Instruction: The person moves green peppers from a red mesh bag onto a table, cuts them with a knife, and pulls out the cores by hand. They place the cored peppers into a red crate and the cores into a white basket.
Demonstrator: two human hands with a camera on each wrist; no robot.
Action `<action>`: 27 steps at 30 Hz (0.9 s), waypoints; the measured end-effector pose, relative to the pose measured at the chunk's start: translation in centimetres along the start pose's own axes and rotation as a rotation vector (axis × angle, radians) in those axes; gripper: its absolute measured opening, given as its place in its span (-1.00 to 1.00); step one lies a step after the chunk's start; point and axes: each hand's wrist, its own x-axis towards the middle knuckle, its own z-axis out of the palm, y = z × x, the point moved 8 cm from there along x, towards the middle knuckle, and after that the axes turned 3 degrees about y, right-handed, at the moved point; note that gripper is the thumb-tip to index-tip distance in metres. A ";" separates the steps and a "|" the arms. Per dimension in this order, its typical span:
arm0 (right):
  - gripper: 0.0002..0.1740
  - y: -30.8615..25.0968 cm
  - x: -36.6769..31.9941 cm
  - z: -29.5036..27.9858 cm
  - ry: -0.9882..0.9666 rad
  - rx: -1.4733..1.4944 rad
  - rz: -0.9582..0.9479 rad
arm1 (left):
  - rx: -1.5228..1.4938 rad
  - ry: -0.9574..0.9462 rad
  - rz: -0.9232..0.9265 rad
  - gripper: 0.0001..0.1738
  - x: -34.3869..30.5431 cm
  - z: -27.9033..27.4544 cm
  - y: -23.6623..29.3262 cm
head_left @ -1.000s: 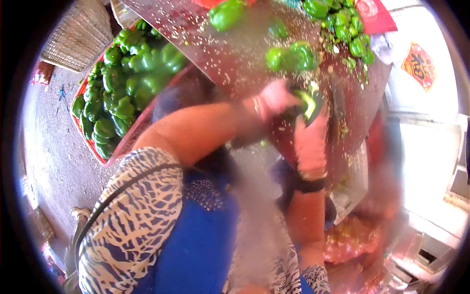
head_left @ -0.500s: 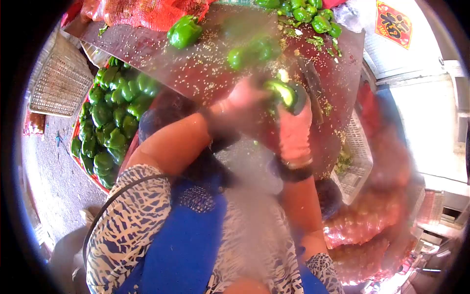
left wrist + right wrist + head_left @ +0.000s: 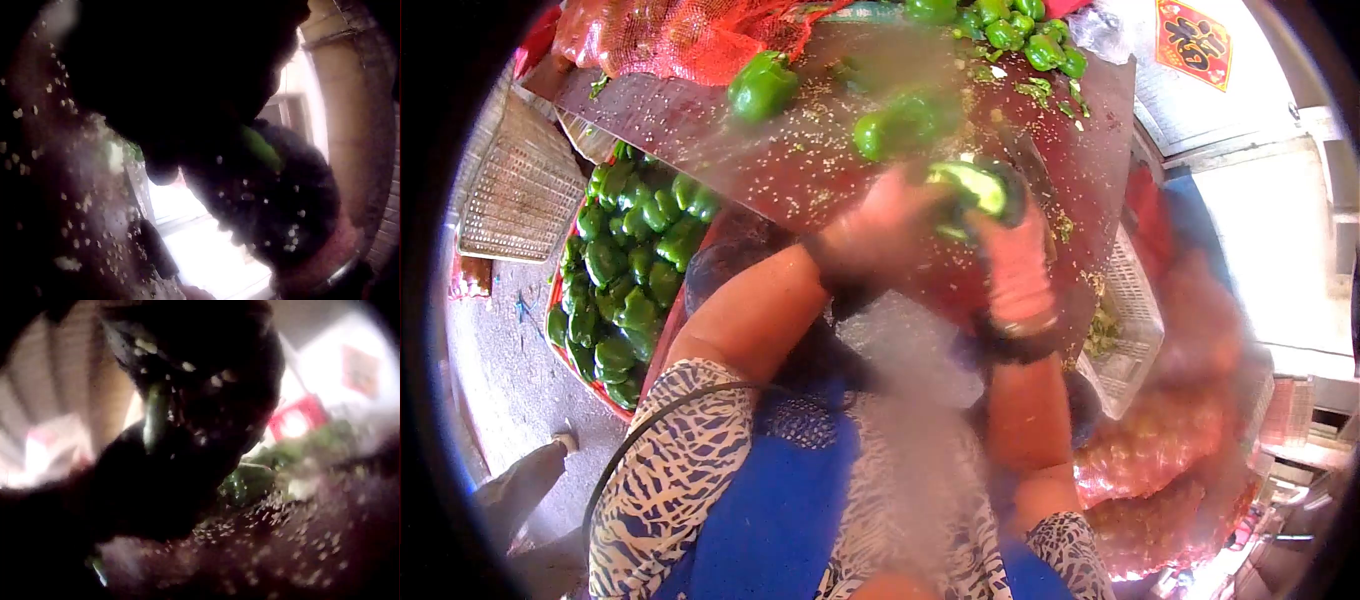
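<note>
Nearest, over the near part of the dark red, seed-dotted flat table [image 3: 1090, 165], the right hand [image 3: 1015, 265] has its fingers and thumb curled round a shiny green cut-open pepper [image 3: 982, 190], and the blurry left hand [image 3: 880, 220] is beside it, but I cannot tell its grip. Left of the table are lots of green peppers [image 3: 605, 262]; on its far part lie a round whole green pepper [image 3: 762, 87] and a stretchy red net bag [image 3: 670, 40].

Glossy green peppers [image 3: 638, 250], a matt blue cloth apron [image 3: 775, 510], red plastic mesh [image 3: 710, 40].
</note>
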 end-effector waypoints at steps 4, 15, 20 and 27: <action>-0.64 3.9 0.6 -2.7 -0.149 0.118 0.114 | -0.363 -0.076 -0.087 -0.73 -0.3 -0.8 2.6; -0.51 0.6 0.9 -6.1 0.448 -0.652 -0.254 | -0.132 0.041 0.037 -0.11 1.9 -3.1 6.8; -0.59 1.3 -0.7 -1.1 0.084 0.189 0.263 | 0.065 0.003 0.211 0.04 0.9 -0.3 7.6; -0.49 1.6 -0.7 -2.4 0.094 -0.112 -0.037 | -0.799 -0.251 -0.284 -0.38 -1.2 1.7 4.8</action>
